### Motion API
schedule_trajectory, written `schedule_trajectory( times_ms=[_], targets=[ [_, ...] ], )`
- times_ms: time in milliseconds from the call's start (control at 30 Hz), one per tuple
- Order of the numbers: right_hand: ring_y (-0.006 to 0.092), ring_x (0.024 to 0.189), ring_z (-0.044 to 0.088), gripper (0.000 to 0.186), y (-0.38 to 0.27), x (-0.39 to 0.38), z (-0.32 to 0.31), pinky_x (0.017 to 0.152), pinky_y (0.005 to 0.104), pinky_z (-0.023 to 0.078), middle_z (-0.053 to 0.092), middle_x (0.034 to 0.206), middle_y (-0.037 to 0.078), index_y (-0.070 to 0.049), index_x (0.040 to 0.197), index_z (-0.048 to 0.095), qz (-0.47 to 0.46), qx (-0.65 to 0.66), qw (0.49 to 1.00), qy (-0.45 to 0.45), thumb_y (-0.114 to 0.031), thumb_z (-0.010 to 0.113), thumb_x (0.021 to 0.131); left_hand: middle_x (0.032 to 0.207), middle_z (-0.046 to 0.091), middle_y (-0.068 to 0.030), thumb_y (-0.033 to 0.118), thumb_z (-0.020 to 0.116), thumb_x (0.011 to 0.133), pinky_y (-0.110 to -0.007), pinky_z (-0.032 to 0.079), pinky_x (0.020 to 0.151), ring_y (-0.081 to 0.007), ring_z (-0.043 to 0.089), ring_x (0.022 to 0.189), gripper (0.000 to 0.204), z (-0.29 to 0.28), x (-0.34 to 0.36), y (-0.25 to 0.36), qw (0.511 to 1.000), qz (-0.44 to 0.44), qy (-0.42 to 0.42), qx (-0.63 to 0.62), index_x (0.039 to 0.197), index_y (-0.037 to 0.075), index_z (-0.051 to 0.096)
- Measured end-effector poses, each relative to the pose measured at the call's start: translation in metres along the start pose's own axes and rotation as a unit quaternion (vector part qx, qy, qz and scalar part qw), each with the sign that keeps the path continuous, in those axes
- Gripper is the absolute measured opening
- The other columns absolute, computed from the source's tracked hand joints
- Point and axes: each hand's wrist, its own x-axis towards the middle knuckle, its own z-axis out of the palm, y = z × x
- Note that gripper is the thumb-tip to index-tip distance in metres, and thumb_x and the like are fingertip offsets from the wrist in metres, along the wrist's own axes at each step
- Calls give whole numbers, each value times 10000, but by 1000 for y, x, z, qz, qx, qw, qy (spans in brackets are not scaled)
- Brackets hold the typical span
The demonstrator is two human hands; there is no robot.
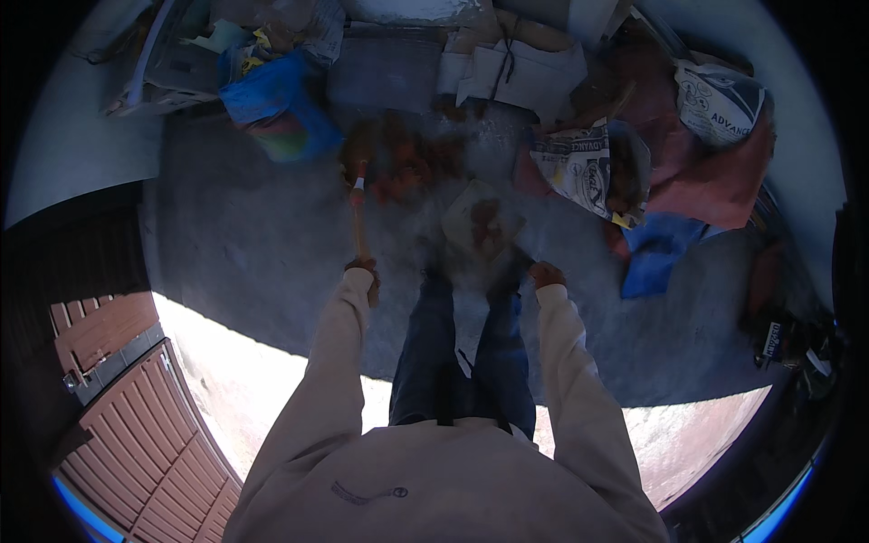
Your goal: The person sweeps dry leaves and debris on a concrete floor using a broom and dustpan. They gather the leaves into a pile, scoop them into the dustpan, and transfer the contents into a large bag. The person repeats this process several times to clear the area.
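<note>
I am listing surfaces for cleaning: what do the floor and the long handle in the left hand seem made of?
The grey floor looks like bare concrete: matt, dusty, seamless. The long thin handle held by the left hand seems wooden, pale tan with a red and white band, though blur leaves this uncertain.

the left hand (364,268) grips a broom (359,195) with a smooth, matt wooden-looking handle over a rough, dusty grey concrete floor (253,244), beside a flat, stained, cardboard-like sheet (480,222), printed woven-plastic sacks (720,100), a glossy blue plastic bag (272,95) and a ribbed, painted brown gate (154,443).
</note>
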Motion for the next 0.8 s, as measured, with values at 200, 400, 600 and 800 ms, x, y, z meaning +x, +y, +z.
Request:
schedule_trajectory(
  times_ms=[200,400,600,800],
  targets=[
    [322,833,563,312,-13,24,-42,737,389,427,617,866,135,-90,788,626,-10,26,998,-51,-339,446,731,570,466,-54,184,513,822,-351,389,361,-189,457,405,203,41,-54,-52,998,-27,-58,26,1015,120,509],
    [297,774,574,192,-45,60,-38,713,364,446,618,842,93,-130,731,619,26,-52,998,-26,-257,476,720,588,469,-59,181,494,837,-347,397,368,-182,462,409,220,67,-85,-57,994,-50,-84,49,1047,116,514],
    [314,807,574,161,-40,75,-39,730,369,455,613,892,104,-142,747,626,-108,-146,983,-1,-208,479,742,601,473,-54,225,522,833,-328,395,370,-167,463,415,301,87,-131,-62,987,-46,-145,50,1116,133,478],
    [303,795,574,232,-32,59,-37,725,372,447,615,842,126,-127,790,633,-2,-21,1000,-15,-284,472,731,575,448,-42,218,532,818,-309,385,362,-154,436,394,358,47,-191,-66,973,-100,-190,-86,1156,147,440]
  ],
)
